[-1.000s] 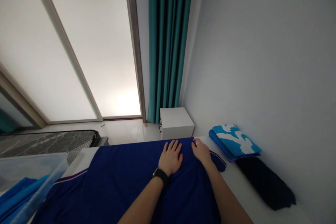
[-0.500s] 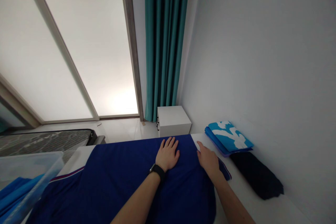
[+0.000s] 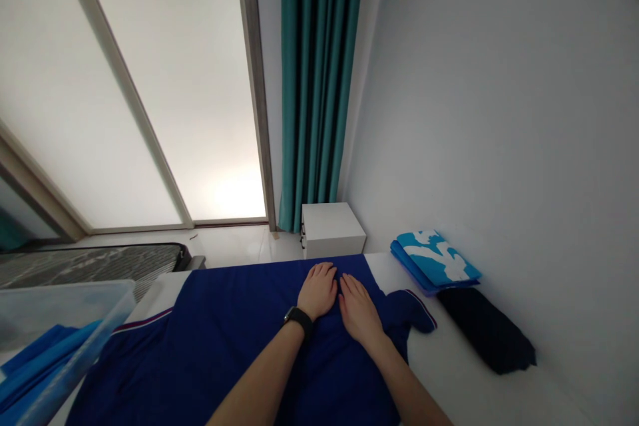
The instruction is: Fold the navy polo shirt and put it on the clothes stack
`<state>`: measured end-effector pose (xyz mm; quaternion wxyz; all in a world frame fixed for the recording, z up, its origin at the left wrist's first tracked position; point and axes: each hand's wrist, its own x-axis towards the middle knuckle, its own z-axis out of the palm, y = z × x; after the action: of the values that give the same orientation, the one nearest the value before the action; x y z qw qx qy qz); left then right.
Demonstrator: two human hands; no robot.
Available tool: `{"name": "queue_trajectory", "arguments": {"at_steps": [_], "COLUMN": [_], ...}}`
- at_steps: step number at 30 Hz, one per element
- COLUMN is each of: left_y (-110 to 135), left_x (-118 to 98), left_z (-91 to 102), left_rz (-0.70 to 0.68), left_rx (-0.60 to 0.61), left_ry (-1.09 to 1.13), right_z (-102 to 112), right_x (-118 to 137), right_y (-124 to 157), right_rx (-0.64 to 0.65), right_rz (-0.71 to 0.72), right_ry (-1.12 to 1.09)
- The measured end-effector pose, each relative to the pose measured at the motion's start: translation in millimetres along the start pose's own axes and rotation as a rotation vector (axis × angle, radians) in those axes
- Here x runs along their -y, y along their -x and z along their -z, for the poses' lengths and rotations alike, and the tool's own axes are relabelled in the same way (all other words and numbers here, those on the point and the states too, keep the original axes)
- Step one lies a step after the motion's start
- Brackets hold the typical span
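A dark blue short-sleeved shirt [image 3: 224, 333] lies spread over a white surface, its sleeve edges trimmed with white and red stripes. My left hand [image 3: 318, 289], with a black watch [image 3: 298, 320] on the wrist, rests palm down on the shirt near its far edge. Close beside it on the right, my right hand [image 3: 360, 309] also lies flat on the cloth, fingers stretched forward. Neither hand holds anything. The shirt's right sleeve [image 3: 412, 309] sticks out beyond my right hand.
Along the right wall lie a folded blue-and-white cloth [image 3: 436, 259] and a folded black cloth [image 3: 486, 333]. A clear plastic bin [image 3: 117, 293] with blue fabric inside stands at left. Past the far edge are a white cabinet [image 3: 332, 223] and a green curtain [image 3: 319, 80].
My right hand has moved left from the shirt's right edge onto the cloth beside my left hand. The right sleeve now lies more spread out. My left hand's fingers have drawn closer together.
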<state>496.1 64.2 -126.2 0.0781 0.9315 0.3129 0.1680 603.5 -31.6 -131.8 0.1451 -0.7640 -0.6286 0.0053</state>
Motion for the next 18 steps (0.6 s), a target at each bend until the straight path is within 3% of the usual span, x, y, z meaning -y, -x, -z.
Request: {"name": "queue_trajectory", "arguments": {"at_steps": [5,9,15,18], "left_y": [4,25,95,136], "left_x": [-1,14,73,100], "left_z": [0.1,22.5,87.2,100.5], "left_rz": [-0.029,-0.042,0.05,0.118], "left_rx": [0.011,0.006,-0.054,-0.019], "left_ry": [0.004,-0.003,-0.012,-0.043], "right_z": [-5,-7,-7,-4], "right_x": [2,-1,-3,16], "right_y": [4,4,1,0], "right_rx": [0.114,0.127,0.138,0.123], "right_rz": [-0.005,0.007,-0.025,-0.003], "right_ry": [0.071,0.087,0.12,0.135]}}
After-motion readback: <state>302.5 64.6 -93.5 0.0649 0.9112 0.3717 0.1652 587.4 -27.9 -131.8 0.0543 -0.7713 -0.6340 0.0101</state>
